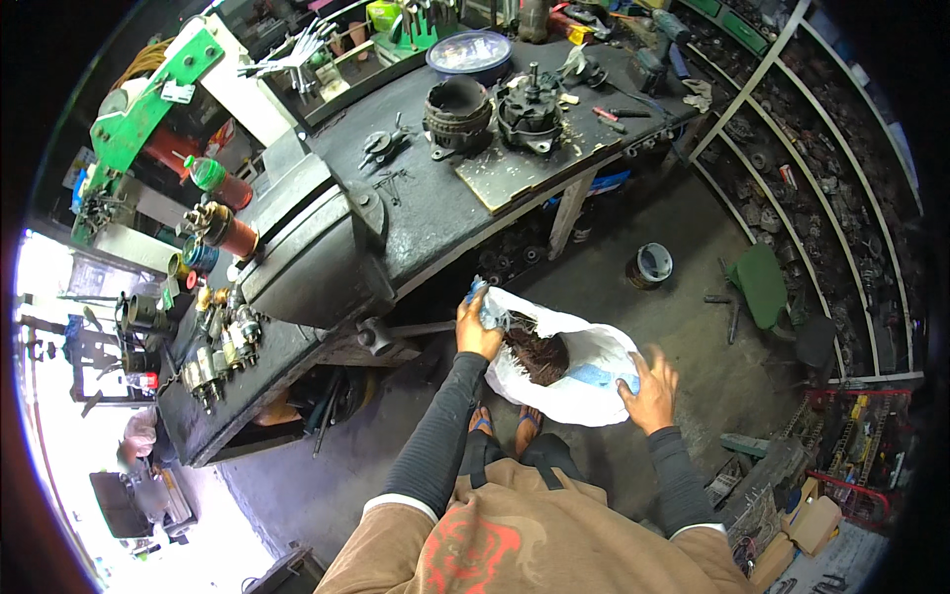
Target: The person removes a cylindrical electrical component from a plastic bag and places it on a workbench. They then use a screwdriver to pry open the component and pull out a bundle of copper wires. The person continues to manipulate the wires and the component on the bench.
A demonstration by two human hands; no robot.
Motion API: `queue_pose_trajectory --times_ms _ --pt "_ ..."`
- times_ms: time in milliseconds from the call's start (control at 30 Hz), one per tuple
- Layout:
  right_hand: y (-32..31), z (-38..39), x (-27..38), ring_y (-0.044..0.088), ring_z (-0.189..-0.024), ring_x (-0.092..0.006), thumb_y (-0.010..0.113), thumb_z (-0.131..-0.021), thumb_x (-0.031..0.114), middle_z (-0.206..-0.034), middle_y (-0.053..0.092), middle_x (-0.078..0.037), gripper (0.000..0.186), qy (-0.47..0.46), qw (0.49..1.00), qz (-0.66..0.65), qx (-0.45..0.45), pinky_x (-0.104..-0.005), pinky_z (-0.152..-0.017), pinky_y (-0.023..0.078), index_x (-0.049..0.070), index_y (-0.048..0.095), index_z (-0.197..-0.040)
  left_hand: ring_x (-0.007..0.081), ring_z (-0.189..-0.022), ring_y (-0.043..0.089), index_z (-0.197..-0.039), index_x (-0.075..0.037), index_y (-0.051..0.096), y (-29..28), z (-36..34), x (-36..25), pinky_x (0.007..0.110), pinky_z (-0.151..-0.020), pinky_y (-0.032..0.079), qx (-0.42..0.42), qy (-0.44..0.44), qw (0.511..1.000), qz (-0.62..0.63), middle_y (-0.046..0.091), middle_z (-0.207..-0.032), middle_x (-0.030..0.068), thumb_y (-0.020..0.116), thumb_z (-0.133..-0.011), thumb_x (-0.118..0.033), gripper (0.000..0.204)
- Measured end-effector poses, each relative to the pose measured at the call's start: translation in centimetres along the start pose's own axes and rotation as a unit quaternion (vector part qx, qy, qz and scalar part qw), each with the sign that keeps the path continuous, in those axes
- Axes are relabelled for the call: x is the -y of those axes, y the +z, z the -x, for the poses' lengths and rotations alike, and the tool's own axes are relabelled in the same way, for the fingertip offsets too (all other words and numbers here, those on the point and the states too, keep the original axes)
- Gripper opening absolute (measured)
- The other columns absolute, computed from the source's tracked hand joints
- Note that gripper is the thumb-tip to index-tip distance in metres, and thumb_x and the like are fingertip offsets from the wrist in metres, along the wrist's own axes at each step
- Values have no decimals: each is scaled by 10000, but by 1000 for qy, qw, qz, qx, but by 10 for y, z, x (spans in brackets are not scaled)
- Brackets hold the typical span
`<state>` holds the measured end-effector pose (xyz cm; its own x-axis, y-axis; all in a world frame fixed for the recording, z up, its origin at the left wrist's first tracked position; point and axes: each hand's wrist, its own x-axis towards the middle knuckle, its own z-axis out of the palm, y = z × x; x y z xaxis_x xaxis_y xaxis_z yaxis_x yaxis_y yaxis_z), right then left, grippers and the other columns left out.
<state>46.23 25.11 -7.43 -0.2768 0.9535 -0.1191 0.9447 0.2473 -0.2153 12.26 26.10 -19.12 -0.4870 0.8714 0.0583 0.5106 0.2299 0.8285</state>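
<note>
A white woven sack (pixel 592 404) is spread at its mouth between my hands, above the floor. Inside it lies a dark brown, stringy clump (pixel 537 358); what it is made of I cannot tell. Closed on the sack's left rim, my left hand (pixel 478 332) also has bunched bluish material (pixel 492 313) at its fingers. At the opposite rim my right hand (pixel 653 389) grips with the thumb on the inner side, its other fingers outside and partly stretched. A light blue patch shows within the sack beside the right thumb.
A workbench (pixel 426 223) with a large vise (pixel 322 247) stands ahead, bearing alternator parts (pixel 529 114) and a metal housing (pixel 457 117). A small bucket (pixel 653 265) and a green object (pixel 757 285) are on the floor. Shelves of parts (pixel 792 188) line the right.
</note>
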Motion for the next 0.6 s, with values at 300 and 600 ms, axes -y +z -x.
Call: queue_pose_trajectory --times_ms 300,600 --pt "224 44 -88 681 -1082 -411 766 -750 252 -1134 712 -224 460 515 851 -101 18 -489 -911 546 51 679 -1155 456 -1110 648 -1201 -32 643 58 -2 112 497 -956 525 10 -48 986 -161 682 -1191 275 597 -924 -345 421" --pt "160 -45 -45 686 -993 -362 693 -788 260 -1089 708 -170 419 540 776 -313 -95 -474 -868 543 63 673 -1158 462 -1188 630 -1150 16 732 98 -31 50 489 -1027 487 100 -323 941 10 679 -1168 323 508 -898 -333 485"
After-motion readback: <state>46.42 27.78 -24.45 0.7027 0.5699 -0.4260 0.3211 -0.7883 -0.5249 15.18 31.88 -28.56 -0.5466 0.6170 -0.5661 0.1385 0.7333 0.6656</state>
